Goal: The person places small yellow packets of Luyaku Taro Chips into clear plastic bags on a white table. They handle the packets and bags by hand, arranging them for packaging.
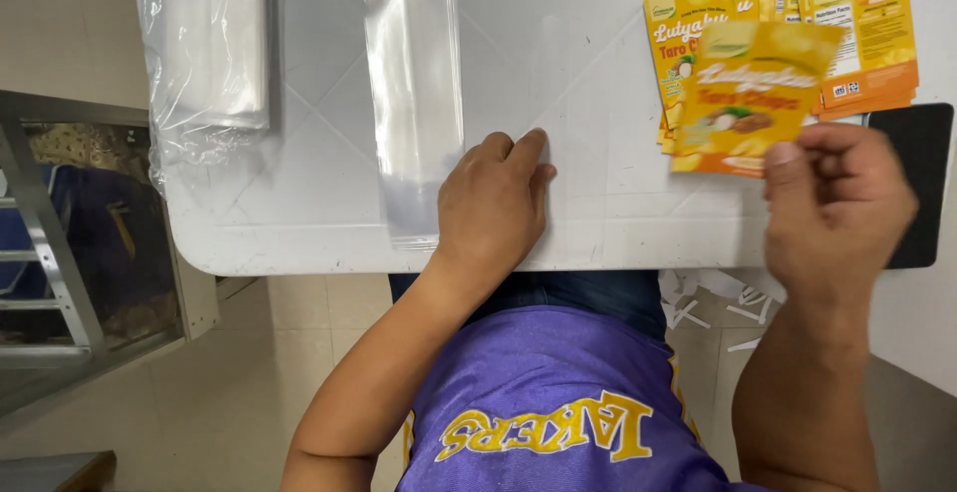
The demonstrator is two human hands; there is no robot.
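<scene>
A yellow and orange printed card (750,103), the kind that goes in a snack packet, is held up just above the white table (588,53), near its right part. The right hand (832,203) pinches the card's lower right corner between thumb and fingers; the grasp is closed tight on the card, with the thumb lying across the front edge. The card is slightly blurred and tilts a little towards the camera.

Just behind and beside it, a fanned stack of matching cards (857,23) lies flat on the table, some showing the picture side and some the white panel side. A dark mat (922,183) lies under the right hand's far side, at the table's right edge.

The left hand (490,203) rests palm down on the table near its front edge, fingers loosely curled and pressed to the surface, gripping nothing. Its fingers lie just beside, perhaps touching, the lower right edge of a long clear plastic bag (414,103) that lies flat and empty, running away from the person.

Farther left, a thick bundle of clear plastic bags (204,53) sits on the table's left corner and hangs over its edge. The person wears a purple jersey (558,402) with yellow lettering. Scraps of white paper (713,303) lie on the tiled floor below the table.
</scene>
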